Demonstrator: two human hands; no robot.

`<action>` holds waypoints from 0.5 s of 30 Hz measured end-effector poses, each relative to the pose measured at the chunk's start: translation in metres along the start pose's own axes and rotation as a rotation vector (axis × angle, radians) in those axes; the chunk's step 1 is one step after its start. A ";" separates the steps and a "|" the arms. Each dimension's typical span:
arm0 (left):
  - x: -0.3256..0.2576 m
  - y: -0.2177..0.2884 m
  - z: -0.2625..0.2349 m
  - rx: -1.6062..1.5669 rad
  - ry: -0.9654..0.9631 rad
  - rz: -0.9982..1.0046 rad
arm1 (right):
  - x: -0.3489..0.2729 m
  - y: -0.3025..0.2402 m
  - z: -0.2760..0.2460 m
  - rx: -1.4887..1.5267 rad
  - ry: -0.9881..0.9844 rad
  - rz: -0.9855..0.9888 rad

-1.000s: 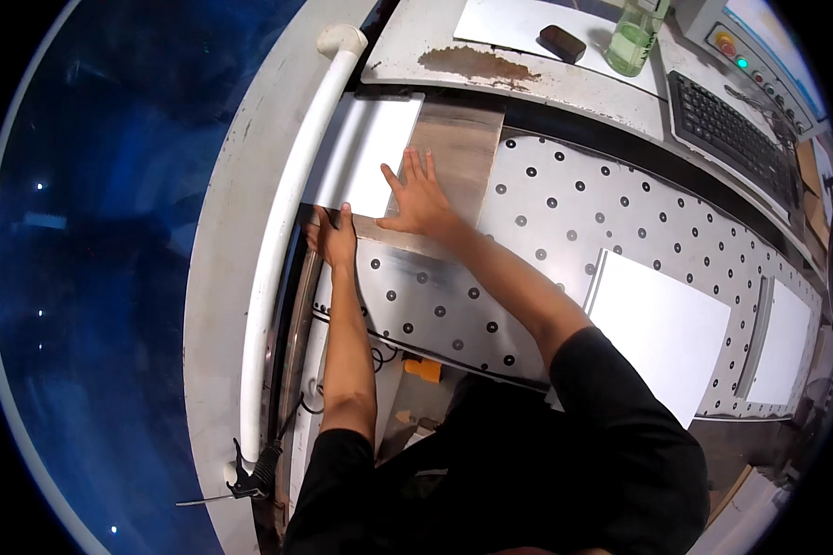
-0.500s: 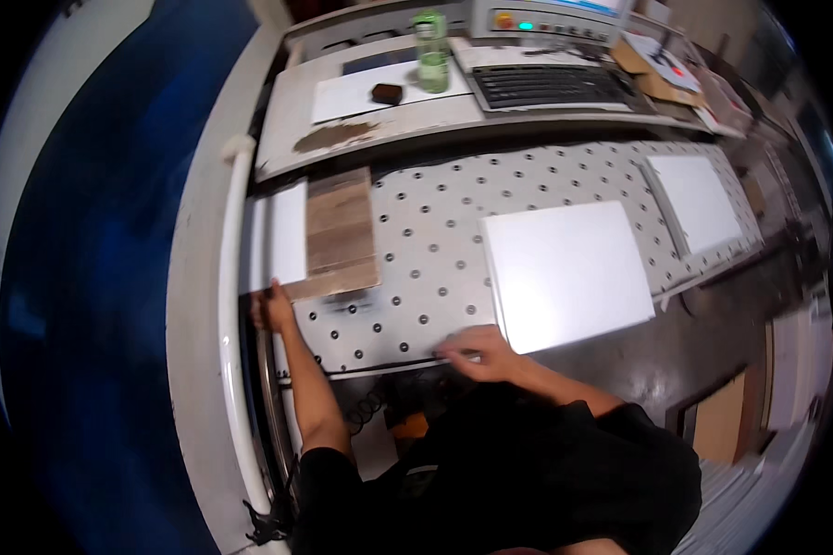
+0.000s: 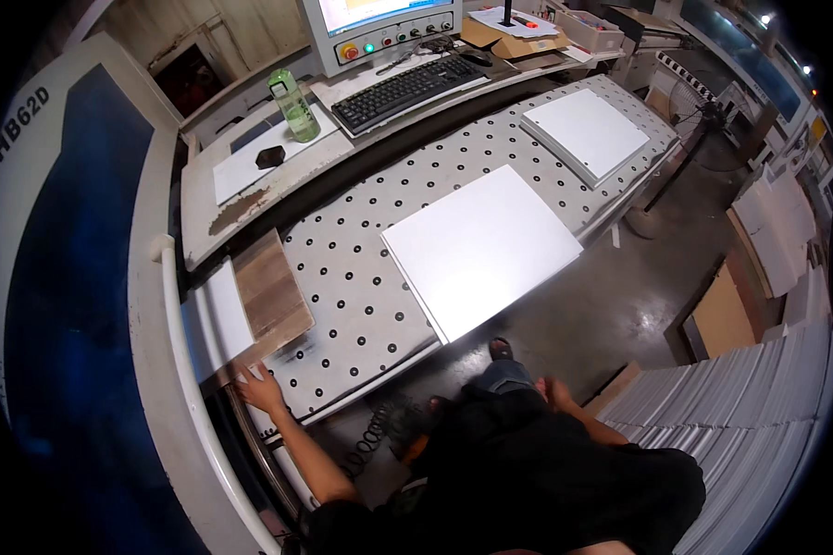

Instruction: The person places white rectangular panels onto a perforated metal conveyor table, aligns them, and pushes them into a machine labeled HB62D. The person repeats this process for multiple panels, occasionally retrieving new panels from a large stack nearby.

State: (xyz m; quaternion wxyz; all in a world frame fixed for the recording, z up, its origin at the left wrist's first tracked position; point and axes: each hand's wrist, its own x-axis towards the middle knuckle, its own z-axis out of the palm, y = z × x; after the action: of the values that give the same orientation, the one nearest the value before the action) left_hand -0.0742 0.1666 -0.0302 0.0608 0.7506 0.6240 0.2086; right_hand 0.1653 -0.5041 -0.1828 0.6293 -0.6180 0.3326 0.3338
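A: Hands first. Where are they?

B: The left hand (image 3: 257, 388) lies flat, fingers spread, at the near left corner of the perforated white desk (image 3: 361, 296), touching the near end of the brown wood-grain rectangular panel (image 3: 268, 294). It grips nothing. The right hand (image 3: 555, 393) hangs low by the person's side, off the desk; I cannot tell whether it is open or closed.

A: And the panel itself?

B: Along the desk's left edge, partly on a shiny metal plate (image 3: 215, 328), its near corner just past the fingertips.

A: What could go wrong?

B: I'd judge that pushing with one flat hand could skew the panel, since nothing steadies its far end. It might also slide off the left edge toward the white tubular rail (image 3: 180, 370).

A: Anything else around?

B: A large white square board (image 3: 479, 248) lies mid-desk, well apart from the panel, and a stack of white boards (image 3: 588, 134) sits at the far right corner. Beyond the far edge stand a green plastic bottle (image 3: 294, 106) and a black keyboard (image 3: 407, 90). Nothing lies between hand and panel.
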 end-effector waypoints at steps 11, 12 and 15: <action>-0.068 0.046 -0.028 0.151 0.048 -0.074 | 0.085 -0.060 0.045 -1.220 -0.221 -0.289; -0.074 0.056 -0.035 0.163 0.065 -0.084 | 0.099 -0.061 0.053 -1.224 -0.267 -0.278; -0.119 0.075 -0.008 0.138 0.048 -0.114 | 0.242 -0.002 0.004 -1.333 -0.261 -0.300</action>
State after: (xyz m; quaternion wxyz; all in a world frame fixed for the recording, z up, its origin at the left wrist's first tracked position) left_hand -0.0246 0.0345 -0.0246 0.0060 0.7110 0.6799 0.1793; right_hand 0.3014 -0.4984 -0.3829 0.1899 -0.8666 -0.1106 0.4480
